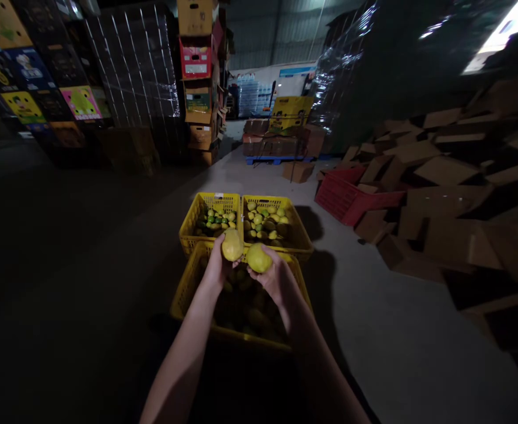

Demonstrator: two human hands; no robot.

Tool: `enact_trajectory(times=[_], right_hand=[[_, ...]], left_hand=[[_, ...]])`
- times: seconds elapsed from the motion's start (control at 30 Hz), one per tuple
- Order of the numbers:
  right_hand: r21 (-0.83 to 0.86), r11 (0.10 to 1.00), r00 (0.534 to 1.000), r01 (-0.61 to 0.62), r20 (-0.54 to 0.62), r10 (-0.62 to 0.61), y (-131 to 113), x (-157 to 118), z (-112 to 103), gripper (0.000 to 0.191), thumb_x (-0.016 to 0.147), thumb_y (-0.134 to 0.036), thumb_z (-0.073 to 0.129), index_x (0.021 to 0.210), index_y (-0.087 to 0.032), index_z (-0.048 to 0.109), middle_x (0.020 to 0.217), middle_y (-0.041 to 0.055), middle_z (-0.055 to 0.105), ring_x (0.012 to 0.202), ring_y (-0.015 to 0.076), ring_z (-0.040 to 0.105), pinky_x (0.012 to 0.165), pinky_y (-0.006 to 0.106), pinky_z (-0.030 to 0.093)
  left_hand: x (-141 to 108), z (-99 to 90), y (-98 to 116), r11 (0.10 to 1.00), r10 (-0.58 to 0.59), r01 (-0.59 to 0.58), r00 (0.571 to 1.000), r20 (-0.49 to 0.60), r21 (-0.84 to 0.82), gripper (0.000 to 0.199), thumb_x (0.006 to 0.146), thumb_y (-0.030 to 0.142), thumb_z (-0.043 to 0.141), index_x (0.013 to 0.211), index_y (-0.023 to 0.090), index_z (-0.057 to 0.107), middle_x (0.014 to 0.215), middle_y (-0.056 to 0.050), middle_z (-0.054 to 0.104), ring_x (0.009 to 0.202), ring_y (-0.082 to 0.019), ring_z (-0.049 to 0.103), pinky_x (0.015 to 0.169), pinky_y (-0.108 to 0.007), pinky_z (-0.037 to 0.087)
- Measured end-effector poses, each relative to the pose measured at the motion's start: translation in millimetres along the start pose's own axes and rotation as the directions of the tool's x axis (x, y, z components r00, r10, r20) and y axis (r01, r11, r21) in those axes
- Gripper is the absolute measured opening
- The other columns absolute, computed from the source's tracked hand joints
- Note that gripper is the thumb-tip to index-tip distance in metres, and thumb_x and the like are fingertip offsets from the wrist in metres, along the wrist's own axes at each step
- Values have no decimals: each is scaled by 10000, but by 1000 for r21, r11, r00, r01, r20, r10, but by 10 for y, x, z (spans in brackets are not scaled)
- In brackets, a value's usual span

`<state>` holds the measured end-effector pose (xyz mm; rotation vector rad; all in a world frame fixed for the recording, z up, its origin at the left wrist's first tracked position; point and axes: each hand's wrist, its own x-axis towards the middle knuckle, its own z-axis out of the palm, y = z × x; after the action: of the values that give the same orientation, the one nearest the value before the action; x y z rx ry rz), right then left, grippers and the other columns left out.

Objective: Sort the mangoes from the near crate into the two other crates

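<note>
My left hand (216,265) is closed round a pale yellow lemon (232,245). Close beside it, my right hand (278,277) grips a second lemon (259,258), brighter yellow. Both are held up over a yellow plastic crate (252,339) whose shadowed inside contains more fruit. Behind it, side by side, stand a left rear crate (189,227) with green and yellow fruit and a right rear crate (302,234) with mostly yellow fruit. My forearms hide part of the front crate.
Flattened and open cardboard boxes (448,218) lie heaped at the right, beside a tilted red crate (341,197). A tall box stack (197,59) and wrapped pallets (133,82) stand behind at the left. A blue pallet (279,159) carries boxes farther back.
</note>
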<state>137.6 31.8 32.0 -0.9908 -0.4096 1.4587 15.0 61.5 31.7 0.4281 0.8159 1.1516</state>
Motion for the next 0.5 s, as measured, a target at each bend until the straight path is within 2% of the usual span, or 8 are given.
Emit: enact_trajectory(times=[0.1, 0.17, 0.2, 0.3, 0.37, 0.43, 0.5], right_hand=[[0, 994, 992, 112, -53, -111, -53, 7, -56, 283, 617, -354, 661, 841, -231, 540, 725, -17, 609, 603, 169, 568, 501, 303, 461], [-48, 964, 964, 260, -53, -262, -81, -3, -90, 349, 610, -365, 678, 905, -236, 541, 841, -11, 600, 693, 171, 585, 561, 312, 490], [-96, 934, 935, 344, -54, -350, -81, -11, -97, 373, 618, -366, 685, 939, -238, 544, 896, -6, 591, 745, 171, 587, 603, 314, 499], [-315, 762, 792, 566, -52, -609, 5, -28, -58, 406, 685, -373, 672, 1043, -230, 546, 1003, 12, 576, 879, 171, 571, 783, 335, 489], [-462, 609, 698, 644, 30, -716, 117, -29, 9, 426, 743, -388, 635, 1124, -222, 539, 1086, 44, 570, 1007, 196, 550, 934, 382, 431], [-572, 463, 658, 677, 190, -728, 231, -22, 85, 446, 799, -409, 579, 1200, -221, 529, 1245, 95, 512, 1195, 243, 466, 1052, 447, 330], [-642, 340, 652, 688, 340, -677, 311, -12, 155, 443, 818, -418, 552, 1217, -225, 544, 1381, 120, 408, 1325, 282, 337, 1103, 489, 251]], left_hand=[[-24, -27, 30, 958, -114, 132, 990, 85, -253, 408, 835, 487, 481, 880, 108, 627, 699, -82, 650, 605, -135, 622, 544, -219, 517], [-33, -49, 23, 901, -99, 155, 983, 155, -405, 337, 834, 420, 495, 903, 119, 631, 808, -102, 676, 748, -161, 655, 667, -263, 553], [-37, -54, 6, 876, -70, 145, 982, 176, -460, 295, 829, 386, 502, 907, 134, 634, 859, -101, 684, 827, -179, 660, 730, -297, 557], [-55, -34, -97, 855, 5, 119, 971, 238, -504, 274, 815, 382, 495, 911, 177, 650, 975, -86, 691, 994, -237, 635, 844, -418, 528], [-70, 4, -178, 882, 35, 85, 969, 245, -463, 279, 806, 392, 502, 917, 194, 664, 1011, -68, 690, 1027, -242, 623, 858, -418, 517], [-79, 40, -235, 901, 101, -11, 977, 187, -433, 257, 798, 368, 524, 906, 192, 676, 983, -50, 697, 1014, -211, 627, 865, -341, 513], [-71, 57, -258, 904, 172, -102, 976, 135, -415, 253, 803, 345, 523, 900, 175, 683, 946, -47, 701, 1004, -186, 628, 883, -277, 499]])
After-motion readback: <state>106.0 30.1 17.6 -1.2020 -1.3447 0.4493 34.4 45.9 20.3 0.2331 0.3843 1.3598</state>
